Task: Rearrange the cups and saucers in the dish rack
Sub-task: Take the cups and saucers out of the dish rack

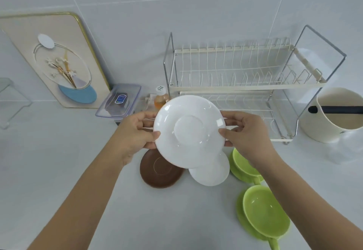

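Observation:
I hold a white saucer (188,130) in the air in front of the dish rack (245,86), tilted with its face toward me. My left hand (135,131) grips its left rim and my right hand (247,133) grips its right rim. Below it on the counter lie a brown saucer (159,171) and a second white saucer (211,173), partly hidden by the held one. Two green cups on green saucers stand to the right, one (243,165) under my right wrist, the other (265,210) nearer me. Both tiers of the two-tier wire rack hold nothing.
A cream pot with a dark handle (337,116) stands right of the rack. A clear plastic box (119,102), a small orange bottle (161,98) and a framed picture (59,61) leaning on the tiled wall are at the left.

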